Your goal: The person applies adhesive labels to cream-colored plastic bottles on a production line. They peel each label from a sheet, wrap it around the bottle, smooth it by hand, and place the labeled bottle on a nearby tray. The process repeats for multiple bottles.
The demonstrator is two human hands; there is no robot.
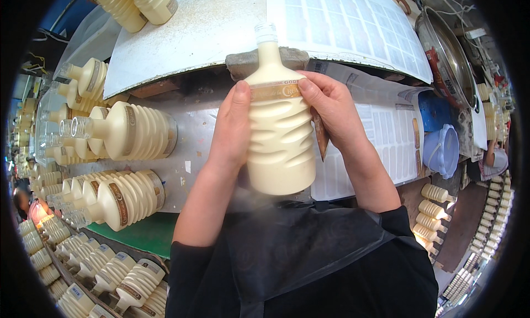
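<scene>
A cream-coloured ribbed bottle [280, 136] stands out in front of me, its clear threaded neck pointing away. A gold-brown label band [276, 91] runs across it just below the shoulder. My left hand [234, 122] grips the bottle's left side, thumb pressed on the label's left end. From the right, my right hand [334, 105] holds it too, thumb at the label's other end. The fingers behind the bottle are mostly hidden. Below my right fingers a brown pointed piece [320, 136] shows; I cannot tell if it is held. A grey padded block [241, 65] is behind the bottle's neck.
Similar labelled bottles [138, 131] stand in rows to my left, with more [138, 282] at lower left. White label sheets [381, 136] lie to the right, beside a lavender bucket [443, 151]. Ahead is a white board [187, 47]; a metal basin [441, 42] leans at far right.
</scene>
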